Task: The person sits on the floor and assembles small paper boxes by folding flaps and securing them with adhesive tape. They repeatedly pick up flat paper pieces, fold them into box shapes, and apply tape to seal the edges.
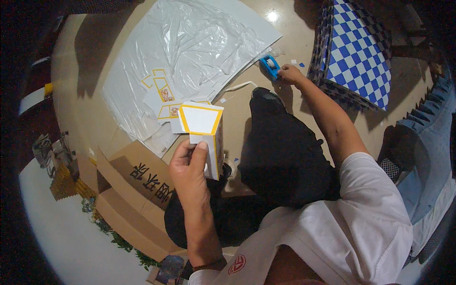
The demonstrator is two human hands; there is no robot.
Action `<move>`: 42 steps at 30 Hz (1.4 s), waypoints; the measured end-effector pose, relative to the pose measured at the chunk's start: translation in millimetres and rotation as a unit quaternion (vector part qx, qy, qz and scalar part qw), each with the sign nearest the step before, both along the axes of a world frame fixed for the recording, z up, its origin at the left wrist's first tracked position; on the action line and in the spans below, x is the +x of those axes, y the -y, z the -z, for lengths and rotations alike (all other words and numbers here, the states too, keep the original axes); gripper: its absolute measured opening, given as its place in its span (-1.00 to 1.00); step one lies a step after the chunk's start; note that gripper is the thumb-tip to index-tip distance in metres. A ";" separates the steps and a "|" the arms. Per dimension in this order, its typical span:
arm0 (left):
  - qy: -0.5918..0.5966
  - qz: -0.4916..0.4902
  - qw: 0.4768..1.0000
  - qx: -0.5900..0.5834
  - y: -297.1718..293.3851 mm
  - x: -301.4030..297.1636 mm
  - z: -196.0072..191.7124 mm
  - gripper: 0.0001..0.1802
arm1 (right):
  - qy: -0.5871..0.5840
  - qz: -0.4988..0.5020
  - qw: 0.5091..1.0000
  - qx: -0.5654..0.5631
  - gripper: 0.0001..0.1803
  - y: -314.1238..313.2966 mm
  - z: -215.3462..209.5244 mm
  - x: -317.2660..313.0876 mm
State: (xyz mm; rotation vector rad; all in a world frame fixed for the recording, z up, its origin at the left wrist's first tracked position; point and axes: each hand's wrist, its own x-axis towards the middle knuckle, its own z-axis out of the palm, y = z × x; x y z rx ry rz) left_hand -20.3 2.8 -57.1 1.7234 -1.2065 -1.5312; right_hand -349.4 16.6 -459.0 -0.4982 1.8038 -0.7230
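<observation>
My left hand [189, 164] holds up a folded white paper box with yellow borders [203, 128] in front of me. My right hand [289, 73] reaches far out across the floor and grips a blue tape dispenser [270, 64]. Several flat white and yellow paper cut-outs [164, 97] lie on a clear plastic sheet [190, 42] spread over a white board. My black-trousered legs [280, 152] are folded beneath me on the floor.
A brown cardboard box [130, 190] with open flaps stands at my lower left. A blue and white checkered cushion or stool [358, 52] is at the upper right. Small paper scraps [240, 86] lie on the tan floor. A blue garment [427, 142] lies at right.
</observation>
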 end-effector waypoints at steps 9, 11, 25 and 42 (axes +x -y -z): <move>-0.003 -0.002 1.000 0.004 2.0 1.3 1.3 -0.80 | 0.125 0.147 0.980 -0.040 -0.82 -32.6 -13.5 17.4; -0.008 -0.013 1.000 0.003 1.6 5.3 1.6 -0.80 | 0.195 0.221 0.954 -0.055 -0.79 -29.1 -42.7 36.4; -0.008 -0.040 0.999 -0.003 -0.5 8.4 3.3 -0.73 | 0.072 0.236 0.968 -0.051 -0.84 -35.3 -10.3 50.1; 0.073 0.056 0.993 -0.072 6.9 16.0 -17.6 -0.79 | 0.169 -0.273 0.873 -0.367 -0.38 38.5 -313.5 94.0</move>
